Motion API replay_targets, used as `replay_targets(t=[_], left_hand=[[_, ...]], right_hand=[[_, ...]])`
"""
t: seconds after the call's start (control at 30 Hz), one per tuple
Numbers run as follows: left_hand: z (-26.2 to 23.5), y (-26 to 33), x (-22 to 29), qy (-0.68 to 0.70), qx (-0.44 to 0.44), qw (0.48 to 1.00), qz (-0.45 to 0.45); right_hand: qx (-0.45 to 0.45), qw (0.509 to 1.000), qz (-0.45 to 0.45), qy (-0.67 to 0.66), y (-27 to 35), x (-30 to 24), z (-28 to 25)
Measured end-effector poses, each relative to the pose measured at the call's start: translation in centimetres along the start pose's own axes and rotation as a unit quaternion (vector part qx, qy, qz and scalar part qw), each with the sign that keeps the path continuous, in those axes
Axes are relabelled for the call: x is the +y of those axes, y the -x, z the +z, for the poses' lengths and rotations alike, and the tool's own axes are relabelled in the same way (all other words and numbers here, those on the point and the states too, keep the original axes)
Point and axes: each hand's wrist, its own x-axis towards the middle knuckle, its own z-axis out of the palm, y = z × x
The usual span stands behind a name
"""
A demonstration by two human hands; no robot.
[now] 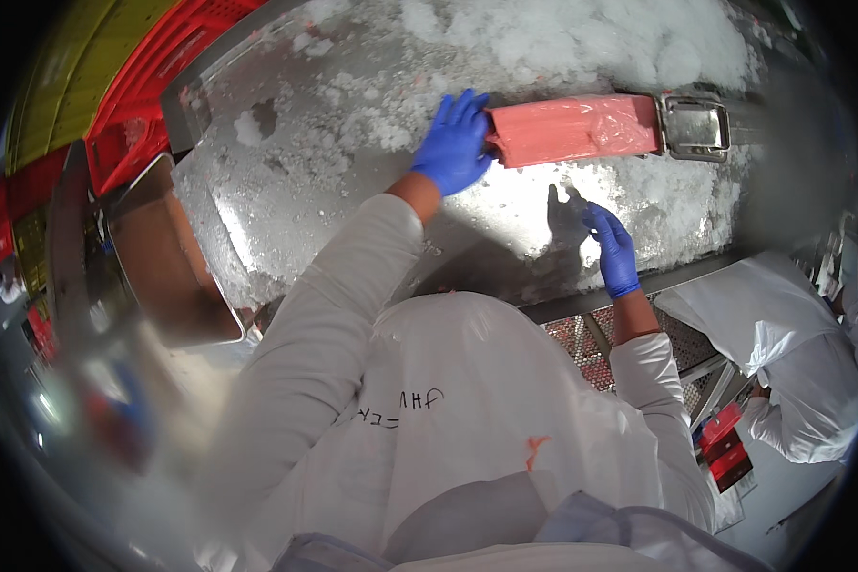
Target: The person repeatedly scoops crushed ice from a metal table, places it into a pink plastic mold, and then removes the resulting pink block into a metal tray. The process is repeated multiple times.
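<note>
A long pink slab (pixel 577 131) under glossy clear film lies across the wet metal table (pixel 353 224). My left hand (pixel 453 143), in a blue glove, rests against the slab's left end with its fingers stretched out; its thumb side is partly hidden. At the slab's right end sits a small rectangular metal pan or frame (pixel 698 129). My right hand (pixel 613 250), also blue-gloved, hovers nearer to me, below the slab and apart from it. Its fingers are loosely bent, with nothing visible between them, and cast a dark shadow on the metal.
Crushed ice (pixel 582 43) is heaped along the far side and scattered around the slab. Left of the table stand a metal bin (pixel 167 257) and red crates (pixel 124 143). At the right, another person in a white apron (pixel 782 315) works close by, near red boxes (pixel 725 446).
</note>
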Motion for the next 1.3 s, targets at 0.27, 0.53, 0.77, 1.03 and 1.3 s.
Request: replay_targets(t=[0.27, 0.53, 0.77, 1.03, 1.3], left_hand=[[-6.0, 14.5, -21.1, -0.285, 0.130, 0.879, -0.360], [-6.9, -5.0, -0.6, 0.310, 0.037, 0.950, 0.012], [-3.3, -12.3, 6.8, 0.405, -0.303, 0.843, -0.185], [-3.3, -6.8, 5.7, 0.511, -0.313, 0.763, -0.245], [-5.4, -2.0, 0.2, 0.560, -0.342, 0.729, -0.195]], right_hand=[[0.015, 0.995, 0.020, -0.100, 0.5, 1.8, -3.7], [-0.041, 0.983, -0.003, -0.179, -4.1, -2.3, 5.6], [0.024, 0.905, 0.031, -0.424, -8.0, -5.3, 11.3], [-0.127, 0.825, 0.120, -0.538, -3.4, -5.9, 13.0], [-0.190, 0.857, 0.129, -0.461, -0.1, -7.2, 18.9]])
